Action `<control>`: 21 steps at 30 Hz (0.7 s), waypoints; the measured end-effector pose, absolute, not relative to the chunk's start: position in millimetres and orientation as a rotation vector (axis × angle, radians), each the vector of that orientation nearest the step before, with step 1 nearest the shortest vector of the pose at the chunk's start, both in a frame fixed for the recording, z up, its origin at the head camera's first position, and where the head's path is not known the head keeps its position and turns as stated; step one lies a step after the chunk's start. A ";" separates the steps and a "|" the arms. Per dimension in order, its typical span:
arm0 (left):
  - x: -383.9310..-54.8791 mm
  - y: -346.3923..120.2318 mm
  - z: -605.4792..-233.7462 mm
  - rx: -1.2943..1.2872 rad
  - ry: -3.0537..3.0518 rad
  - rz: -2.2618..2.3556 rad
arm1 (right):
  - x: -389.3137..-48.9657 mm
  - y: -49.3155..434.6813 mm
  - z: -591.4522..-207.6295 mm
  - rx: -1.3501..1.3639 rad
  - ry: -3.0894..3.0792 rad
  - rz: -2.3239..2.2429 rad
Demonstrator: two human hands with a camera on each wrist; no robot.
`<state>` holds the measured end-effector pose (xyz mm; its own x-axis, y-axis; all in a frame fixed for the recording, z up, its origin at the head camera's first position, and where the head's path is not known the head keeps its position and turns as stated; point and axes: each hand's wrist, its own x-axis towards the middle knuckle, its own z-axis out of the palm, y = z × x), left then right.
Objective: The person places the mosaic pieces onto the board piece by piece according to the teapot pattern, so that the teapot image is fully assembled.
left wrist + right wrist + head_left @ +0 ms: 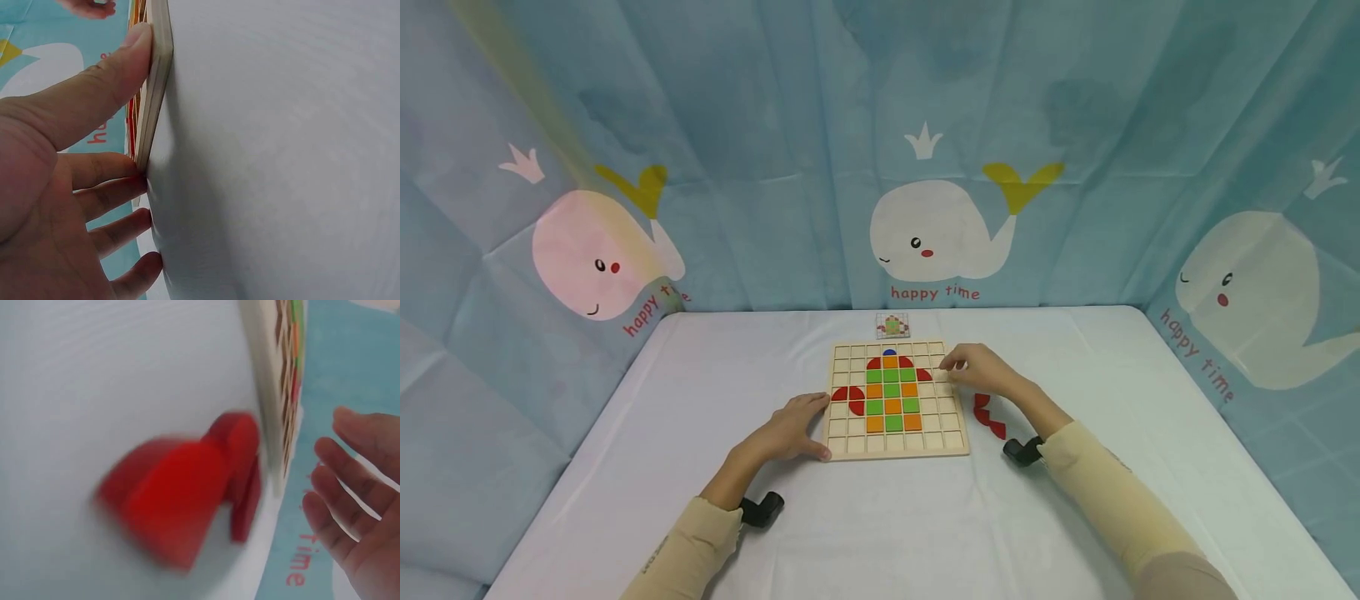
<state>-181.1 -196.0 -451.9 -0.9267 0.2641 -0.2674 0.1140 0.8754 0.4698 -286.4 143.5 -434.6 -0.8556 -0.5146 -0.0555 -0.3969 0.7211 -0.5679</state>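
A wooden grid board (940,442) lies on the white table, with green and orange squares, red quarter-round pieces (857,407) and a blue half-round piece (889,352) set in its cells. My left hand (793,429) rests against the board's left side; in the left wrist view its thumb (128,59) touches the board edge and the other fingers are spread along it. My right hand (981,368) hovers over the board's right edge, close to a red piece (924,375). Its fingers (337,478) are loosely bent, with nothing visible between them.
Several loose red quarter-round pieces (988,417) lie on the table to the right of the board, under the right forearm. A small picture card (892,326) sits behind the board. A blue curtain (790,167) with printed whales hangs around the table.
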 end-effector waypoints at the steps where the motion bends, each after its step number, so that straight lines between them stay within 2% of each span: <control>1: -180.8 -196.1 -451.8 0.286 2.721 0.657 | -284.7 147.0 -435.2 -0.719 2.713 -0.820; 21: -183.1 -196.5 -455.0 0.282 2.717 0.653 | -271.4 186.2 -448.0 -0.650 2.688 -0.601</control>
<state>-183.1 -196.5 -455.0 -0.9253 0.2651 -0.2711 0.1130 0.8754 0.4701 -271.4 186.2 -448.0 -0.8489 -0.4910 -0.1959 -0.3607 0.8089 -0.4643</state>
